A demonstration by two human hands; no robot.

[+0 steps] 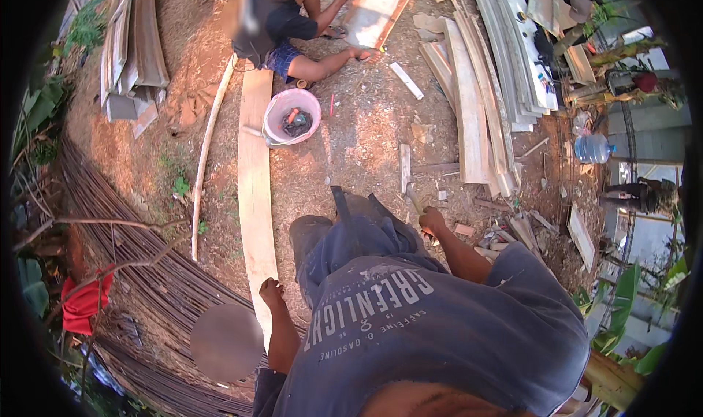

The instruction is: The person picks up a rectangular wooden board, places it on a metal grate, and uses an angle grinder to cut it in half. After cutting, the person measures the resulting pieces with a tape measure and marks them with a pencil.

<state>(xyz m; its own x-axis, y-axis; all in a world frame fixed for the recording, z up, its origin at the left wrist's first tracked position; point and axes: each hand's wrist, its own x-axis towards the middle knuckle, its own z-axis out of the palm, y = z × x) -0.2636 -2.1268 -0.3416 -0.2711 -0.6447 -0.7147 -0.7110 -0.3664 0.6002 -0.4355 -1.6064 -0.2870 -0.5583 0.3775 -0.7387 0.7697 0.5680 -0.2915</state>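
My right hand point(432, 221) is closed around a short tool with a yellowish handle point(416, 201); its far end is too small to make out, perhaps a hammer. My left hand point(272, 291) hangs beside a long pale plank point(255, 175) lying on the ground. Its fingers are curled, and what they hold, if anything, is hidden. Near the far part of the plank stands a pink bucket point(275, 128) with dark and orange tools inside. A small piece of wood point(405, 166) lies just beyond the tool.
Another person point(282, 29) sits on the ground ahead, beside a board point(377, 14). Long boards point(469, 102) and grey sheets point(505, 51) are stacked at right. Steel rods point(146, 234) lie at left, near a bamboo pole point(209, 153) and a red cloth point(86, 303). Wood scraps litter the dirt.
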